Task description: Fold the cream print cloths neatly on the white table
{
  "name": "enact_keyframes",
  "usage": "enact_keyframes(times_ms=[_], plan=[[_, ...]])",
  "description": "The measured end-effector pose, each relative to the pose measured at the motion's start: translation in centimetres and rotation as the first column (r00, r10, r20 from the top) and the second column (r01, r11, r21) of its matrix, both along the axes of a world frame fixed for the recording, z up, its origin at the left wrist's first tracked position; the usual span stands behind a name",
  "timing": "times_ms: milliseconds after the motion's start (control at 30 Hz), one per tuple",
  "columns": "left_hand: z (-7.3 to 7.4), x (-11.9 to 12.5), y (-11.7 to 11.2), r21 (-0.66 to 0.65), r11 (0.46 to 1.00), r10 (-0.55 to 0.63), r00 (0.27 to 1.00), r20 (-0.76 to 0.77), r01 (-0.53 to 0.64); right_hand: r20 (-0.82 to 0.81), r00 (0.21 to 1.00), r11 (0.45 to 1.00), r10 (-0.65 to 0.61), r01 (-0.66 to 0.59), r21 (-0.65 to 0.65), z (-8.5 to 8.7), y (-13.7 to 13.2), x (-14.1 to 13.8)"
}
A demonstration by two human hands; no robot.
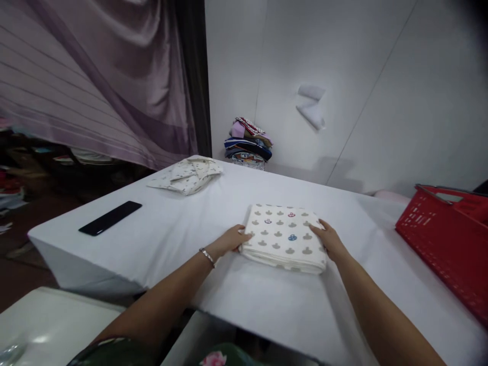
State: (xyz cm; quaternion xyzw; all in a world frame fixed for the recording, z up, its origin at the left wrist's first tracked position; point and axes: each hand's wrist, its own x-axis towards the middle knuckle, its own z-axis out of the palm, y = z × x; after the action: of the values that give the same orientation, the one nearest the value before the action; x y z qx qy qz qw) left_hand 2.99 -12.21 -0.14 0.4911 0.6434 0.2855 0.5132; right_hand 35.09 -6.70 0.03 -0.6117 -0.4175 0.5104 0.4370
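A folded cloth (284, 236), cream with rows of small grey shapes and a few coloured ones, lies flat near the middle of the white table (179, 229), square to the person. The left hand (231, 240), with a thin bracelet (207, 256) at the wrist, lies low against the cloth's left edge, fingers stretched out and touching it, not closed around anything. The right hand (331, 240) rests the same way on the right edge, fingers loose and spread, gripping nothing. The cloth looks soft, light and several layers thick, so it would likely sag and slip out of its folds if lifted by one corner. The safer hold seems to be at the two short sides where the hands are now, with fingers slid under the bottom layer and thumbs on top. It is not fragile, and the tablecloth should let it slide easily. A black phone (110, 217) lies well apart to the left, with a folded patterned shirt (186, 174) beyond it. A pile of clothes (248, 142) stands at the far edge by the wall, and a red basket (446, 239) sits at the right.
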Motion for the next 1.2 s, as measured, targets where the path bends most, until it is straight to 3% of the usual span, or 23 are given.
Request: enact_keyframes(times_ms=[133, 233, 300, 367, 467, 533, 667, 767, 867, 1067, 1200], plan=[[-0.6, 2.0, -1.0, 0.042, 0.996, -0.081, 0.997, -0.002, 0.081, 0.144, 0.989, 0.991, 0.044, -0.024, -0.134, -0.9, 1.4, 2.4], [-0.6, 2.0, -1.2, 0.03, 0.997, -0.067, 0.998, -0.004, 0.067, 0.329, 0.942, 0.994, 0.066, -0.032, -0.107, -1.6, 1.6, 2.9], [-0.4, 1.6, -1.0, 0.009, 0.999, -0.053, 0.999, -0.001, 0.053, 0.543, 0.838, 0.998, 0.056, -0.054, -0.018, -1.7, 1.5, 2.5], [-0.4, 1.2, -0.4, 0.01, 0.999, -0.031, 0.999, -0.02, 0.031, 0.713, 0.701, 0.981, 0.021, -0.154, 0.121, -1.2, 1.3, 1.4], [-0.5, 0.9, 0.9, 0.054, 0.999, 0.004, 0.998, -0.066, 0.0, 0.839, 0.544, 0.881, -0.025, -0.384, 0.275, -0.1, 0.6, -1.7], [-0.7, 1.0, 1.8, 0.079, 0.997, 0.022, 0.996, -0.087, -0.015, 0.891, 0.455, 0.819, -0.013, -0.507, 0.27, 0.5, -0.4, -4.6], [-1.4, 1.2, 3.0, 0.083, 0.996, 0.02, 0.997, -0.075, -0.014, 0.95, 0.254, 0.716, 0.179, -0.696, 0.051, 0.1, -2.9, -9.8], [-1.8, 0.9, 3.3, 0.077, 0.997, 0.005, 0.999, -0.051, -0.001, 0.945, 0.125, 0.642, 0.303, -0.76, -0.105, -0.8, -3.9, -11.3], [-2.0, 0.4, 3.8, 0.064, 0.998, 0.013, 0.999, -0.037, -0.011, 0.93, 0.123, 0.64, 0.347, -0.756, -0.139, -0.9, -4.0, -11.1], [-2.5, 0.5, 6.8, 0.059, 0.996, 0.071, 0.997, -0.02, -0.07, 0.909, 0.226, 0.652, 0.35, -0.756, -0.063, 0.3, -4.7, -12.2], [-3.1, 1.1, 8.2, 0.105, 0.988, 0.112, 0.993, 0.026, -0.115, 0.941, 0.166, 0.597, 0.296, -0.801, -0.047, -0.4, -6.4, -13.9]])
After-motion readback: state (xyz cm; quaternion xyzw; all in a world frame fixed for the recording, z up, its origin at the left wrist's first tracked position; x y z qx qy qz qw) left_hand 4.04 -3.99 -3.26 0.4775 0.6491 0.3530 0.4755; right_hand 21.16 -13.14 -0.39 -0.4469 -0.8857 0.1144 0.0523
